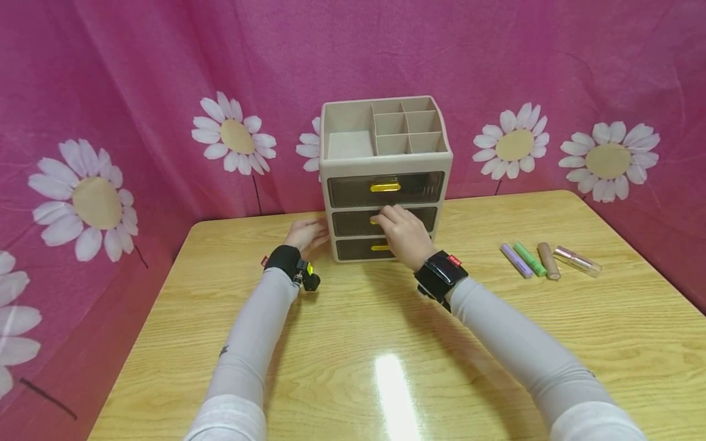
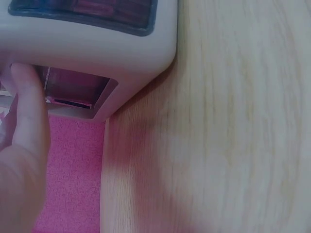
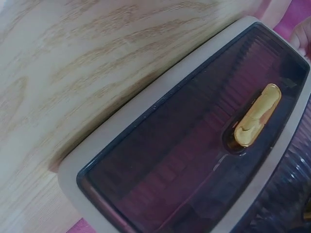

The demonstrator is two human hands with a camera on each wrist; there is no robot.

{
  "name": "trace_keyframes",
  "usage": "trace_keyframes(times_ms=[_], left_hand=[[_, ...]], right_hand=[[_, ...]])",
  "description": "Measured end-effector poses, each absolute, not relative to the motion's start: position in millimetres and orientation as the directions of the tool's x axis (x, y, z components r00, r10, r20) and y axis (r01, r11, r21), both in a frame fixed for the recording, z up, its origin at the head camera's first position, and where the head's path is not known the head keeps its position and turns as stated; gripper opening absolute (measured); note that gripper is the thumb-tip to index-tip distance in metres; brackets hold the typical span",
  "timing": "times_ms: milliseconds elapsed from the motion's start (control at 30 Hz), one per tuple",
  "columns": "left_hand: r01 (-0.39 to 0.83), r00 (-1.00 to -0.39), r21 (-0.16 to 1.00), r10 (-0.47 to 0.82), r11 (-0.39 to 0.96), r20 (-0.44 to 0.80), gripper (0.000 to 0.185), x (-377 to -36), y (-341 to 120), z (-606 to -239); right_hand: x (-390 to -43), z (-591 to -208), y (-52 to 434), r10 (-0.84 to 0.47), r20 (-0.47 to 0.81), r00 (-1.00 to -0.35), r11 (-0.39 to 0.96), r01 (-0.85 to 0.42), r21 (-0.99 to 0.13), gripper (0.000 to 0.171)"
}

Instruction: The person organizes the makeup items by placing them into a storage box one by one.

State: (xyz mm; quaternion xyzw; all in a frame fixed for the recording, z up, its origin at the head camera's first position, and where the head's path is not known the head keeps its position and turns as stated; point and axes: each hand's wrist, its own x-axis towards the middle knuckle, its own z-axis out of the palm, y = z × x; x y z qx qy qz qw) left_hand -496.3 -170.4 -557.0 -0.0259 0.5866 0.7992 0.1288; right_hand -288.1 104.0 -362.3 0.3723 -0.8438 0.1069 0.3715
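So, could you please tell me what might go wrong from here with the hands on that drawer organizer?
The organizer looks light, and only the left hand steadies its side; if the right hand at the middle drawer's handle pulls sharply, the whole unit could slide or tip forward. The fingers hide that handle, so the hold may be shallow and could slip off. The four tubes lie loose on the table and might roll if it is jolted.

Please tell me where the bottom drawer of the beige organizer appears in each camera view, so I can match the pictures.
Head: bottom drawer at the organizer's base, centre of the picture, below the right hand.
Left wrist: only a dark panel of a drawer front at the top edge; which drawer, I cannot tell.
Right wrist: bottom drawer fills the middle, with its gold handle.
Shared landmark: the wooden table.
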Motion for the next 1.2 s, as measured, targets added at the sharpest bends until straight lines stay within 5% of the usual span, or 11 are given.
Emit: trace_keyframes(times_ms=[367,533,733,1067,1200], left_hand=[[-0.225,-0.971,0.947,0.138,-0.232,-0.196,0.043,-460,-157,-519],[-0.197,-0.970,0.935,0.199,-0.294,-0.142,0.043,-467,-162,-529],[-0.236,-0.968,0.947,0.143,-0.217,-0.208,0.043,-429,-150,-486],[-0.227,-0.967,0.928,0.179,-0.295,-0.180,0.049,-568,-186,-632],[-0.241,-0.966,0.930,0.162,-0.277,-0.202,0.047,-532,-175,-593]], right_hand=[[-288,-363,106,-0.550,0.700,-0.455,0.697,-0.712,0.085,0.030],[-283,-364,107,-0.543,0.702,-0.460,0.681,-0.731,0.047,0.034],[-272,-375,110,-0.565,0.711,-0.419,0.650,-0.756,0.072,0.039],[-268,-395,107,-0.633,0.551,-0.544,0.684,-0.727,0.068,0.026],[-270,-398,105,-0.634,0.514,-0.578,0.707,-0.703,0.082,0.021]])
